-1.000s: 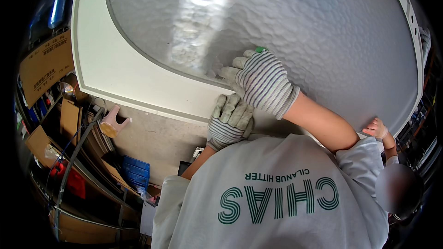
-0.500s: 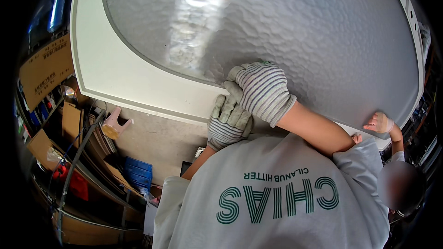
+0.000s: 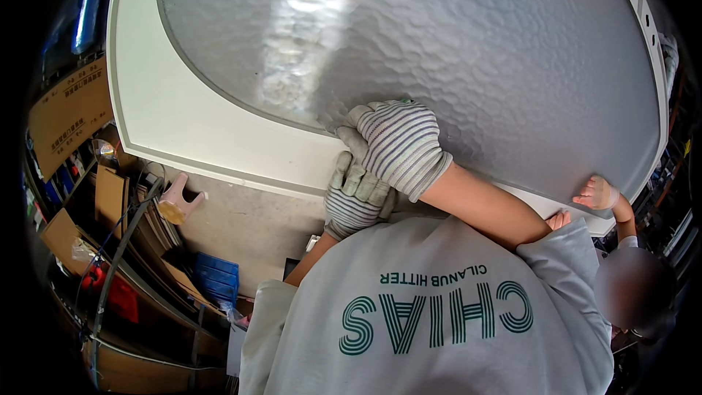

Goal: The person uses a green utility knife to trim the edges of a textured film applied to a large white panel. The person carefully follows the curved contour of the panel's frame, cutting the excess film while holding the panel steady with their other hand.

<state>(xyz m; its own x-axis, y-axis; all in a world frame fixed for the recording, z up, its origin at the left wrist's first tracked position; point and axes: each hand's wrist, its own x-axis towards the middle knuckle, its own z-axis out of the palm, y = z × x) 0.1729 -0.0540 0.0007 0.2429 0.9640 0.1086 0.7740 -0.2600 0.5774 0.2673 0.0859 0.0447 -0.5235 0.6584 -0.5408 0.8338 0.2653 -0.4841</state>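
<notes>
A large white-framed panel (image 3: 219,132) with rippled, frosted glass (image 3: 468,66) lies in front of me. My right hand (image 3: 402,143), in a grey striped glove, is closed at the near edge of the glass, where it meets the white frame. A speck of green shows by its knuckles; what its fingers hold, if anything, is hidden. Just below it, my left hand (image 3: 357,197), in a matching glove, rests on the near edge of the frame with its fingers stretched out. The two gloves touch or overlap slightly.
At the right, another person's hand (image 3: 596,194) rests on the panel's near right corner. On the floor to the left are a pink stool (image 3: 178,201), a blue crate (image 3: 217,276) and leaning boards. A large cardboard box (image 3: 69,117) stands at the far left.
My right hand has slid a little to the left along the edge of the glass. My left hand stays at about the same spot on the frame.
</notes>
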